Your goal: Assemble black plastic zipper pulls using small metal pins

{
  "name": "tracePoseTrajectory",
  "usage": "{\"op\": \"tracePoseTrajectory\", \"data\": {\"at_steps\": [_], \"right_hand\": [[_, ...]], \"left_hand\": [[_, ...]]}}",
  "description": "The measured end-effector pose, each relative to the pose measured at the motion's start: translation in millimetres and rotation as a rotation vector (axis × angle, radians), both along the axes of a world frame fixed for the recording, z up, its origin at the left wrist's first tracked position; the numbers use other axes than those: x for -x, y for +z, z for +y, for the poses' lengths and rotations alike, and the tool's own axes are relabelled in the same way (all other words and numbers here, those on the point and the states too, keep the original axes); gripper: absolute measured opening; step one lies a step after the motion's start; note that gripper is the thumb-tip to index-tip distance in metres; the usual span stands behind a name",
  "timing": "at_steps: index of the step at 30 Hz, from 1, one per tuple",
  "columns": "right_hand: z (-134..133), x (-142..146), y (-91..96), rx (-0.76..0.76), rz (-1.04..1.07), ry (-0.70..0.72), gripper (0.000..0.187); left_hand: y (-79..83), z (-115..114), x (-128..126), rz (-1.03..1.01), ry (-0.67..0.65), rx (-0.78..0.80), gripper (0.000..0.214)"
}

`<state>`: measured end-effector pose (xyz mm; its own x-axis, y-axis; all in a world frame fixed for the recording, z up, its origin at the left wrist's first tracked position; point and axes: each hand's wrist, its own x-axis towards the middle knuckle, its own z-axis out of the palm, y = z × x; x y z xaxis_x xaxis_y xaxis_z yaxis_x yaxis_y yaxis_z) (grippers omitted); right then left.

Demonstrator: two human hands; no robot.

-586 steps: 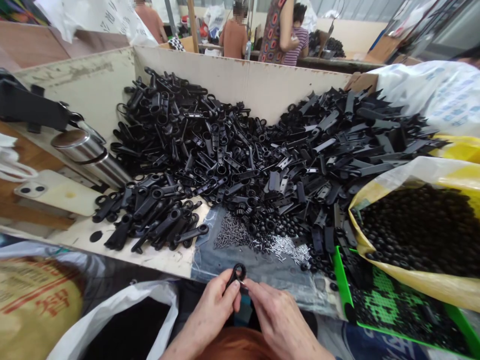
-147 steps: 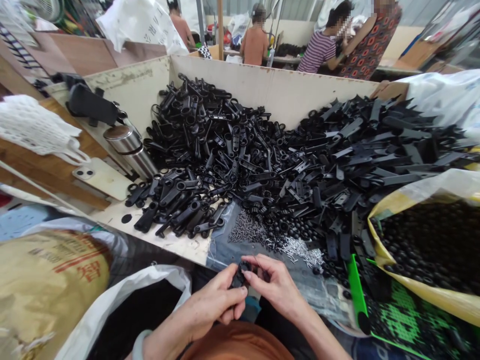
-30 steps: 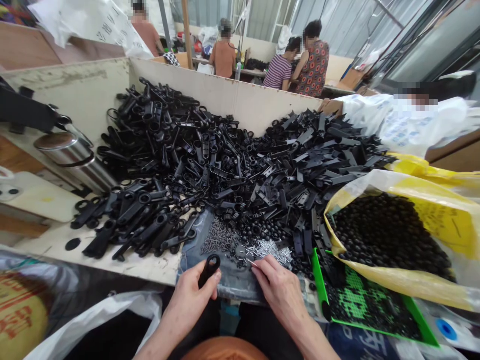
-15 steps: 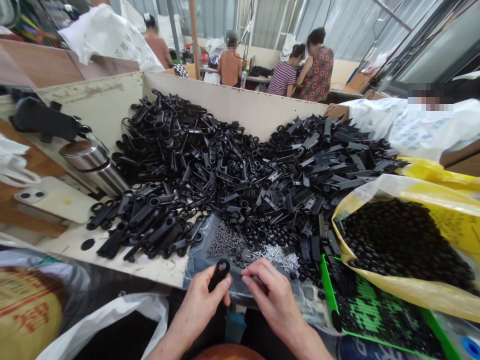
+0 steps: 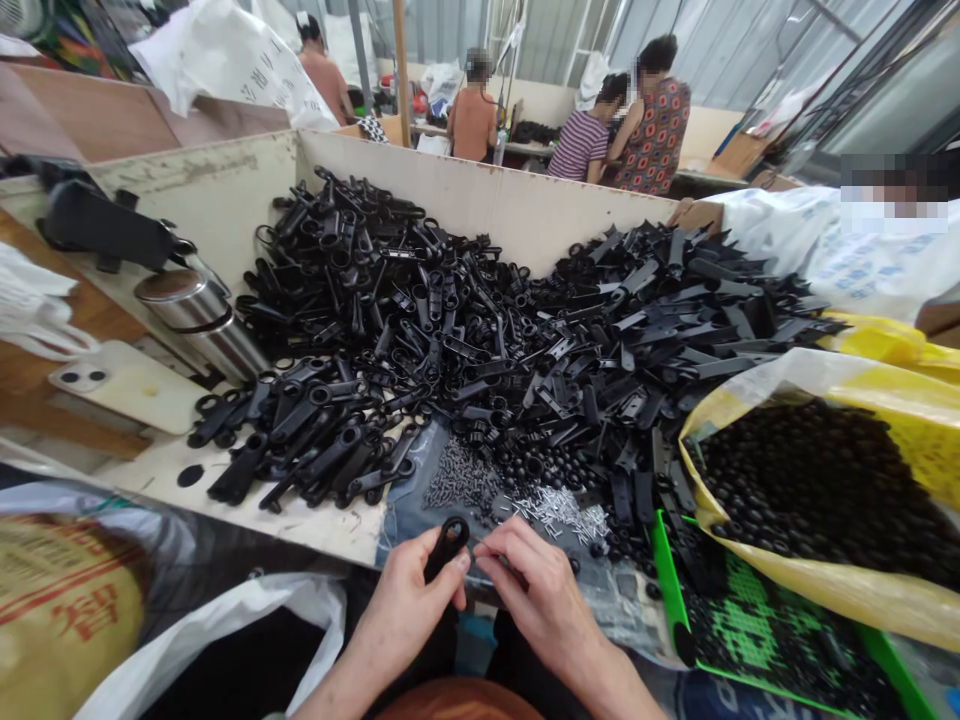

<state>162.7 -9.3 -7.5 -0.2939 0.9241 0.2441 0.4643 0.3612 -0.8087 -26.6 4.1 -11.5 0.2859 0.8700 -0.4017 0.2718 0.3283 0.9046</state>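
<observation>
My left hand (image 5: 405, 595) is closed around a black plastic part with a ring-shaped end (image 5: 450, 543), its ring pointing up and away from me. Just to the right, my right hand (image 5: 536, 590) has thumb and fingers pinched together beside the part. Whatever those fingertips hold, if anything, is too small to make out. Beyond the hands lie small silver pins (image 5: 559, 512), a patch of dark grey screw-like pieces (image 5: 461, 475) and some round black pieces (image 5: 536, 465). Finished-looking ringed black parts (image 5: 300, 430) are heaped to the left.
Large piles of black parts (image 5: 390, 280) fill the walled bench (image 5: 480, 185). A yellow bag (image 5: 757, 540) of black balls and a green tray (image 5: 664, 575) stand at right. At left are a steel flask (image 5: 225, 340), a phone (image 5: 127, 385) and a white sack (image 5: 225, 610). Several people work behind.
My right hand has come slightly nearer to the ringed part in my left hand. The whole view has shifted a little, so the bench appears farther right.
</observation>
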Motion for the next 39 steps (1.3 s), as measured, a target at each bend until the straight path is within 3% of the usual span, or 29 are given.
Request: {"op": "tracePoseTrajectory", "data": {"at_steps": [6, 12, 19, 25, 33, 39], "right_hand": [[-0.5, 2.5, 1.6, 0.07, 0.068, -0.034, 0.012], [-4.5, 12.8, -1.1, 0.176, 0.182, -0.213, 0.016], [-5.2, 13.0, -6.4, -0.022, 0.217, -0.173, 0.013], [-8.3, 8.3, -7.3, -0.112, 0.194, -0.148, 0.009], [-11.9, 3.5, -8.1, -0.067, 0.093, -0.141, 0.007], [-11.8, 7.1, -6.7, -0.015, 0.088, -0.199, 0.007]], "left_hand": [[-1.7, 0.7, -3.9, -0.146, 0.052, 0.104, 0.043], [4.8, -0.2, -7.8, -0.336, 0.181, 0.238, 0.041], [11.7, -7.5, -16.6, -0.585, 0.391, 0.516, 0.042], [21.9, -14.2, -18.4, -0.627, 0.522, 0.648, 0.036], [21.5, -13.7, -20.6, -0.609, 0.48, 0.661, 0.031], [27.4, -14.1, -16.1, -0.6, 0.356, 0.617, 0.033]]}}
